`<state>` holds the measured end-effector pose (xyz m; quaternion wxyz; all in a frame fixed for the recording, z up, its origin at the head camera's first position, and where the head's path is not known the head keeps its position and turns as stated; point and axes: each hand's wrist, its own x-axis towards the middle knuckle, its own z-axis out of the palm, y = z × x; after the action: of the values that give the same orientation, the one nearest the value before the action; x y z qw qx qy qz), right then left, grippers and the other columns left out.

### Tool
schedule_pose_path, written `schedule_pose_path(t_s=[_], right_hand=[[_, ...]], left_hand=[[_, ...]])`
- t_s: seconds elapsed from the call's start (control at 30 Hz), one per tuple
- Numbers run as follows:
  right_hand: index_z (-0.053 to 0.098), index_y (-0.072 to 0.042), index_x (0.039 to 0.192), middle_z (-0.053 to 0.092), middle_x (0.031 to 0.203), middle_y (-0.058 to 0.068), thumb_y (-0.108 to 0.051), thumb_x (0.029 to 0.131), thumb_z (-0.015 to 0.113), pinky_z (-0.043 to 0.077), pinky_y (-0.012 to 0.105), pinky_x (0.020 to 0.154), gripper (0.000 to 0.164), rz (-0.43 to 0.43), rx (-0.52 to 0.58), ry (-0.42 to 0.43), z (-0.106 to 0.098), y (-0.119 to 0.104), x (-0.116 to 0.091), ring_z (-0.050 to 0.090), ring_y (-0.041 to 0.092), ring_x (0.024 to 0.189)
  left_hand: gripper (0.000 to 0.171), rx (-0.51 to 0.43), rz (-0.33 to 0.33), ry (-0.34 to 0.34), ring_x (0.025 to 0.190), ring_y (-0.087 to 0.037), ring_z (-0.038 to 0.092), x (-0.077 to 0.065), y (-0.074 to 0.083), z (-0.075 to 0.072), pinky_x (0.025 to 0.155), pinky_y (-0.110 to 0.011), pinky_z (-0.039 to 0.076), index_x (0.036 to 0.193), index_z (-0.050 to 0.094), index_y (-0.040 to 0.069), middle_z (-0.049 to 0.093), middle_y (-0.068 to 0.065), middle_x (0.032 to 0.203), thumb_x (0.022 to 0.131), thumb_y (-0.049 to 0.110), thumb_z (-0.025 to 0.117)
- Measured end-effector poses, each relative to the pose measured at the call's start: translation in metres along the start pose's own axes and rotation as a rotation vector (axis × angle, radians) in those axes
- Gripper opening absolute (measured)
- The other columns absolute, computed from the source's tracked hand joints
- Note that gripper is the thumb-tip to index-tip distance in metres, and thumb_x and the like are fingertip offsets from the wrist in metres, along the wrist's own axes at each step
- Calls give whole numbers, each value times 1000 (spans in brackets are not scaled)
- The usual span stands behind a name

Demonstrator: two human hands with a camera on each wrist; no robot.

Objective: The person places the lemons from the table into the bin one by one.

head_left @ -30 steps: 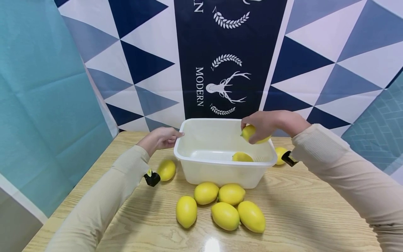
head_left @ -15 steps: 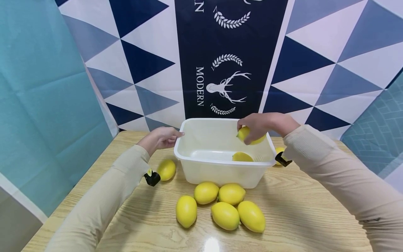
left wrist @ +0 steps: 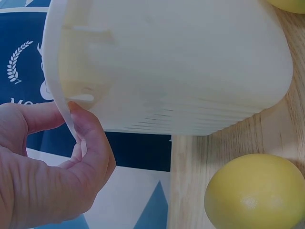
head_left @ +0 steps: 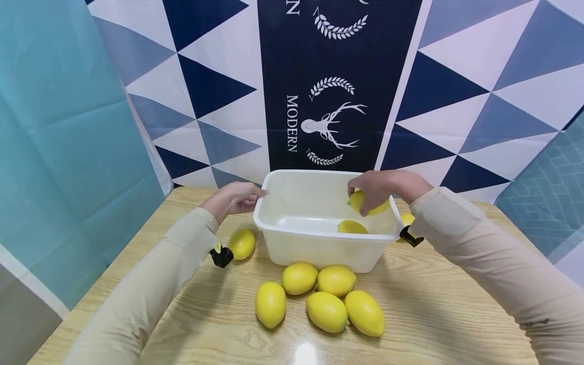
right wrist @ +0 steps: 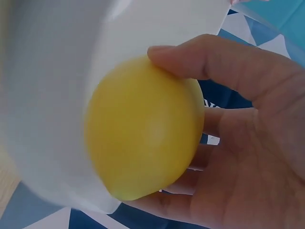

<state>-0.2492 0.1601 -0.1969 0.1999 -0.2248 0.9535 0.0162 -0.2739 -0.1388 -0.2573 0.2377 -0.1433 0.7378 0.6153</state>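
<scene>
My right hand (head_left: 376, 188) holds a yellow lemon (right wrist: 145, 129) between thumb and fingers, inside the right end of a white plastic tub (head_left: 319, 236). Below it, on the tub's floor, lies another lemon (head_left: 352, 227), partly hidden by the front rim. At the tub's left end, my left hand (head_left: 238, 197) pinches the rim; the left wrist view shows thumb and fingers (left wrist: 93, 138) curled on either side of that edge. In the right wrist view the held lemon overlaps the tub's pale wall.
Several lemons (head_left: 326, 312) lie on the wooden table (head_left: 438, 304) in front of the tub. One more lemon (head_left: 242, 244) sits left of it, and another lemon (head_left: 407, 219) sits right, partly behind the right wrist. A patterned cloth (head_left: 219, 101) hangs behind.
My right hand has lowered the lemon from the rim further into the tub, shifting left and then slightly back right. The left hand stays on the rim.
</scene>
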Motion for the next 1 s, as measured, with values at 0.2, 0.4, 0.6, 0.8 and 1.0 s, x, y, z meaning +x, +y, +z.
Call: schedule_pose_path(t_s=[0.2, 0.4, 0.6, 0.8, 1.0], right_hand=[[58, -11, 109, 60, 103, 6, -15, 79, 73, 51, 31, 80, 34, -5, 10, -21, 4, -2, 2, 53, 21, 90], [58, -12, 108, 61, 102, 4, -16, 78, 73, 50, 29, 79, 34, -28, 4, -65, 6, -7, 1, 53, 20, 89], [58, -12, 106, 61, 99, 3, -19, 78, 75, 50, 29, 78, 33, -43, -19, -95, 3, -12, -4, 54, 19, 88], [58, -11, 109, 61, 102, 4, -20, 77, 75, 51, 30, 80, 37, -49, -44, -127, -1, -13, -3, 54, 20, 89], [58, -12, 112, 60, 103, 4, -21, 78, 76, 52, 29, 79, 40, -60, -58, -176, -2, -15, 1, 54, 19, 90]], left_hand=[[45, -18, -6, 0, 81, -11, 56, -1, 0, 1, 73, -16, 58, 135, 44, 2, 52, -4, 99, 94, 13, 61], [45, -18, -9, 3, 81, -11, 56, 0, 0, 1, 71, -17, 58, 135, 45, 2, 53, -4, 99, 94, 13, 61], [45, -14, -4, 2, 78, -10, 57, 0, 2, 1, 68, -16, 57, 135, 45, 2, 53, -4, 100, 94, 13, 60], [37, -19, 3, -7, 73, -8, 57, -1, 2, 0, 69, -15, 57, 127, 48, 2, 52, -3, 94, 94, 12, 60], [30, -21, 4, -13, 71, -7, 56, -2, 0, 0, 81, -17, 58, 120, 49, 4, 51, -2, 93, 93, 12, 61]])
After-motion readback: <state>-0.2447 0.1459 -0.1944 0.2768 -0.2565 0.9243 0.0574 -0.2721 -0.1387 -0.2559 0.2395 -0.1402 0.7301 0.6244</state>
